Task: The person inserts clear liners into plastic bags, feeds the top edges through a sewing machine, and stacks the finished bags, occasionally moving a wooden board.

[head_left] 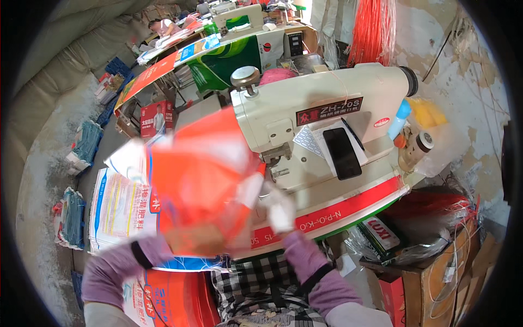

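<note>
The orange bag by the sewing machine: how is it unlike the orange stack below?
The orange bag is blurred; the orange stack is sharper. The bag is at the sewing machine; the stack lies beside the checked garment. Print shows on the stack; none can be made out on the bag. Both are orange-red.

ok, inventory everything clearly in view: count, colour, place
sewing machines: at least 2, cream, centre right and top
phone: 1, black, on near machine
pen: 1, dark, beside phone
blurred sack: 1, orange and white, centre
flat sacks: uncounted, mostly white, left
lower sacks: uncounted, orange, bottom left
jar: 1, brownish, right
strands: many, red, upper right
printed carton: 1, red, upper left
bundles: several, bluish, left
co-worker: 1, pale top, upper left
left hand: 1, purple-sleeved, at blurred sack
right hand: 1, purple-sleeved, near machine
</note>
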A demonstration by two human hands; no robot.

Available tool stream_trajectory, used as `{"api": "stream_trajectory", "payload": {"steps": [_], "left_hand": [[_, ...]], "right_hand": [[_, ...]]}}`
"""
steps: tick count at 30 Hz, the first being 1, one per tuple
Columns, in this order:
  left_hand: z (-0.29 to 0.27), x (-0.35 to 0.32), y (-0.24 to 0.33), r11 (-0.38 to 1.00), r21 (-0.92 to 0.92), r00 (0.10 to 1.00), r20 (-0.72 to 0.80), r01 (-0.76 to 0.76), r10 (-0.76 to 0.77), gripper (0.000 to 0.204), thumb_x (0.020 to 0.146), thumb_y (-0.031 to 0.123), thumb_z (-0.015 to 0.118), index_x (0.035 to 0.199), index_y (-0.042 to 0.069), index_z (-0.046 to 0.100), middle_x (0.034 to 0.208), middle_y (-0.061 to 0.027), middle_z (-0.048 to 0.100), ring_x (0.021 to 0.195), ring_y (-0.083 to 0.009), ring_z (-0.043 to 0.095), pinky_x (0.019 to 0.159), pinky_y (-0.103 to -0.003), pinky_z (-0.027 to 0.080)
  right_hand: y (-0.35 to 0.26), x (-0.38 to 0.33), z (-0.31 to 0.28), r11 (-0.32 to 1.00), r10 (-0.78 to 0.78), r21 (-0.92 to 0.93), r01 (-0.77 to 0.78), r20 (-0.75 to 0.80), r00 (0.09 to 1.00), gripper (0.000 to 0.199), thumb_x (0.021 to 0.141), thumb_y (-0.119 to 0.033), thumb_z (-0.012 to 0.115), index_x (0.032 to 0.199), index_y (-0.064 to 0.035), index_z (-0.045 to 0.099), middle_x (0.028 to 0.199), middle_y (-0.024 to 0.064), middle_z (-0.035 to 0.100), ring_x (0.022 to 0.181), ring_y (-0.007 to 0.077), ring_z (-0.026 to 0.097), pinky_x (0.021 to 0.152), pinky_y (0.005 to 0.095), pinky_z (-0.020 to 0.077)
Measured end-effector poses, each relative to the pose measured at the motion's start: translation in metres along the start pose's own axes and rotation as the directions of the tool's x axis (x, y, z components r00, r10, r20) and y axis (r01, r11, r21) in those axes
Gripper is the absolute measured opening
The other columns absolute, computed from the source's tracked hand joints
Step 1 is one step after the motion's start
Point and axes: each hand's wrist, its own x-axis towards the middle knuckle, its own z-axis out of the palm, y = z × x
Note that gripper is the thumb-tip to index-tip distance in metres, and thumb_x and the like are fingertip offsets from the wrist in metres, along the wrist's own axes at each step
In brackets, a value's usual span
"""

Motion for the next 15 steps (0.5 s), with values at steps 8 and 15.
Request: {"api": "stream_trajectory", "payload": {"steps": [8, 15], "left_hand": [[0.063, 0.044, 0.073, 0.793, -0.379, 0.879, 0.203, 0.477, -0.432, 0.029, 0.098, 0.03, 0.055, 0.097, 0.002, 0.061, 0.092, -0.0016, 0.065, 0.095, -0.0096, 0.056, 0.084, -0.028, 0.047], [0.053, 0.107, 0.129, 0.605, 0.765, 0.976, 0.176, -0.22, 0.132, 0.012, 0.07, 0.016, 0.064, 0.067, 0.006, 0.058, 0.072, -0.0066, 0.061, 0.067, -0.0259, 0.059, 0.061, -0.04, 0.047]], "right_hand": [[-0.067, -0.064, -0.015, 0.27, 0.488, 0.768, -0.581, 0.41, 0.77, 0.034, 0.095, -0.026, 0.051, 0.12, -0.0035, 0.059, 0.107, 0.0058, 0.066, 0.097, 0.0149, 0.062, 0.082, 0.0285, 0.0494], [-0.078, -0.082, -0.017, 0.733, 0.225, 0.652, -0.193, 0.036, 0.974, 0.034, 0.097, -0.019, 0.046, 0.123, 0.0003, 0.055, 0.098, 0.0062, 0.064, 0.086, 0.0109, 0.06, 0.075, 0.0282, 0.05]]}}
